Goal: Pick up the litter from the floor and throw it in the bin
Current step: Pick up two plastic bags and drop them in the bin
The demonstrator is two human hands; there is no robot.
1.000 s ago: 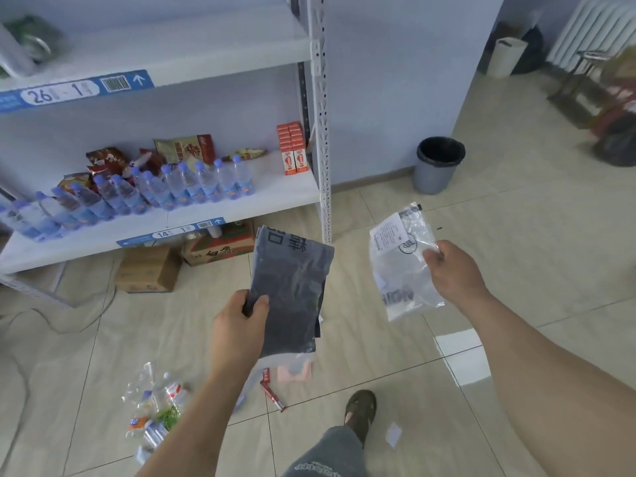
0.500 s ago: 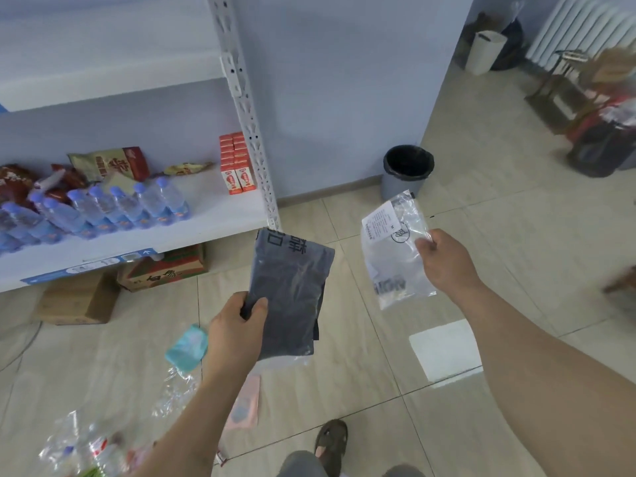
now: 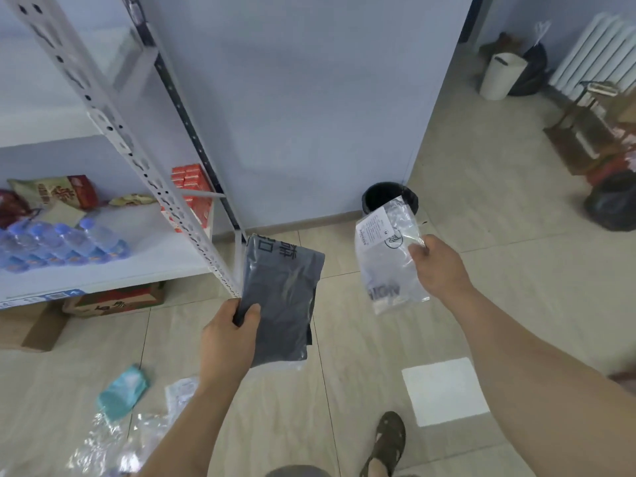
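Note:
My left hand (image 3: 229, 339) grips the lower left corner of a dark grey plastic mailer bag (image 3: 280, 297), held upright in front of me. My right hand (image 3: 438, 266) pinches a clear plastic bag with a white label (image 3: 387, 256) by its right edge. A round black bin (image 3: 387, 198) stands on the floor against the wall, just beyond the clear bag, which partly hides it. More litter lies on the floor at lower left: a teal packet (image 3: 124, 392), a clear wrapper (image 3: 180, 392) and crumpled clear plastic (image 3: 103, 449).
A white metal shelf unit (image 3: 144, 166) with water bottles (image 3: 58, 246), snack packs and red boxes stands on the left; cardboard boxes (image 3: 113, 301) sit beneath it. My sandalled foot (image 3: 387, 442) is on the tiles. A white paper sheet (image 3: 444, 390) lies at right. Radiator and black sack stand far right.
The view has moved forward and to the right; the bin is closer. Both hands still hold their bags, carried towards the bin. The shelf has slid left in view.

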